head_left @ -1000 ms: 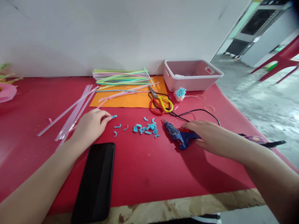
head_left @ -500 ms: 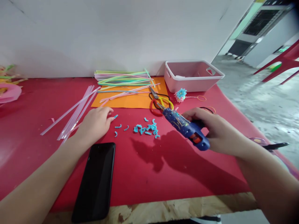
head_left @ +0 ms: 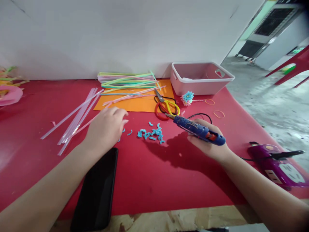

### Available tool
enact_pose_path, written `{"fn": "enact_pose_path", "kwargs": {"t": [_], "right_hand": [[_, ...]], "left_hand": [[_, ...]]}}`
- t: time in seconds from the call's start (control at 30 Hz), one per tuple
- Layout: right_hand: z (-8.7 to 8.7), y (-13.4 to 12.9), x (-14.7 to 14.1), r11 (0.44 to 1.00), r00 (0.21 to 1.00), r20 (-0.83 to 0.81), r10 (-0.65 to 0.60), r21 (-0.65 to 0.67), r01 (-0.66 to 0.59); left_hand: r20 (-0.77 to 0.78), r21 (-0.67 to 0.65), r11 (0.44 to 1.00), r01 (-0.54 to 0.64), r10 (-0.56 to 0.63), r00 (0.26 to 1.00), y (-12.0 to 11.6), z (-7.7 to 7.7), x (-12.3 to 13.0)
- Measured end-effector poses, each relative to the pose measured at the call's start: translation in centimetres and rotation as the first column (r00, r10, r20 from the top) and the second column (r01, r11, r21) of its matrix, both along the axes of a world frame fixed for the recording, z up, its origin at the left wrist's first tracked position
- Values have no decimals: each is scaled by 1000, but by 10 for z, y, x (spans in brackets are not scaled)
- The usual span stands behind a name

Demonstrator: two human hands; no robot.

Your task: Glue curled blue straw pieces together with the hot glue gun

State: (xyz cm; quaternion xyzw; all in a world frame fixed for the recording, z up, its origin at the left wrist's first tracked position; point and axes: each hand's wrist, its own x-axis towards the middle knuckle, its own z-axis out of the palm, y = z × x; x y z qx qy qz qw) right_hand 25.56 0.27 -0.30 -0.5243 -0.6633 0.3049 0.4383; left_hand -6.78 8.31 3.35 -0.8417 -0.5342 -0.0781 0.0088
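My right hand (head_left: 210, 138) is closed around a blue glue gun (head_left: 200, 129), its metal nozzle pointing left beside the scissors' handles. My left hand (head_left: 106, 125) hovers over the red table, with thumb and forefinger apart and nothing visible between them. Under and beside its fingers lie a few small curved blue pieces (head_left: 129, 132), partly hidden. A loose pile of similar blue pieces (head_left: 152, 133) lies between the two hands. Below my left wrist is a black phone (head_left: 98, 193), partly covered by the forearm.
Scissors (head_left: 166, 104) lie partly on an orange sheet (head_left: 135, 104) with several pastel strips (head_left: 130, 80). Pink strips (head_left: 74, 119) lie at left. A pink basket (head_left: 200, 85) stands behind a blue-pink flower (head_left: 187, 97). A purple power strip (head_left: 277, 166) sits at the right edge.
My right hand has turned and tilted the glue gun flatter, moving it slightly right. My left hand has moved right; the blue piece at its fingertips is out of sight. The power strip shows more.
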Motion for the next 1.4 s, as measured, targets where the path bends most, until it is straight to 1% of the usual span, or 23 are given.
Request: {"fn": "enact_pose_path", "kwargs": {"t": [0.03,0.07,0.13,0.23,0.33,0.47,0.63,0.77,0.83,0.9,0.93,0.97,1.0,1.03,1.07,1.1,1.13,1.17,1.2,1.27,1.3,1.4], "right_hand": [[-2,1,0,1000,998,-58,-19,-22,18],[-4,1,0,998,993,-115,-36,-47,31],[-7,2,0,995,978,-202,-59,-86,42],[-12,3,2,994,968,-246,-53,-103,29],[-18,4,4,994,958,-284,-30,-113,-3],[-25,5,5,992,935,-353,-30,-128,-16],[-30,5,4,988,909,-415,-41,-153,-25],[-31,7,5,986,895,-444,-40,-162,-36],[-30,6,4,986,891,-452,-42,-165,-38],[-27,4,1,985,887,-458,-56,-168,-25],[-24,2,-2,985,885,-460,-67,-172,-15],[-21,-1,-5,984,883,-462,-83,-178,0],[-18,-4,-10,982,883,-460,-92,-186,5],[-14,-8,-15,981,881,-462,-100,-192,11],[-10,-11,-20,980,878,-466,-110,-197,18],[-6,-14,-25,978,871,-475,-124,-209,25],[-3,-17,-30,976,871,-475,-124,-217,21],[0,-19,-34,974,883,-458,-100,-226,-7],[3,-20,-37,970,898,-434,-74,-239,-36],[5,-21,-42,967,903,-424,-65,-252,-48],[5,-21,-44,966,905,-419,-70,-256,-44],[6,-19,-47,962,920,-384,-85,-273,-25]], "left_hand": [[44,-28,998,61,-60,997,-1,2,9],[90,-87,988,124,-116,989,0,4,19],[163,-216,949,230,-197,967,7,4,37],[185,-301,898,320,-275,944,26,-1,56],[181,-340,863,373,-330,927,42,-6,63],[178,-341,860,379,-337,925,49,-13,63],[231,-316,886,339,-275,933,44,-19,57],[324,-309,895,322,-219,921,39,-14,54],[384,-304,894,329,-201,901,31,-9,56],[472,-292,890,349,-183,862,13,-4,61],[554,-286,885,368,-161,817,1,-2,65],[748,-302,862,407,-50,662,-12,-1,69],[859,-337,825,452,74,506,-26,-1,73],[901,-372,784,497,177,395,-39,-2,78],[907,-410,740,533,267,327,-51,-5,81],[898,-439,697,566,333,288,-61,-8,85],[889,-453,680,576,387,243,-68,-12,87],[880,-465,674,574,421,218,-72,-16,89],[882,-458,693,557,431,189,-75,-21,89],[901,-427,742,517,399,171,-76,-30,88],[917,-398,775,490,356,181,-75,-33,87],[940,-292,858,422,175,294,-75,-40,82]]}}
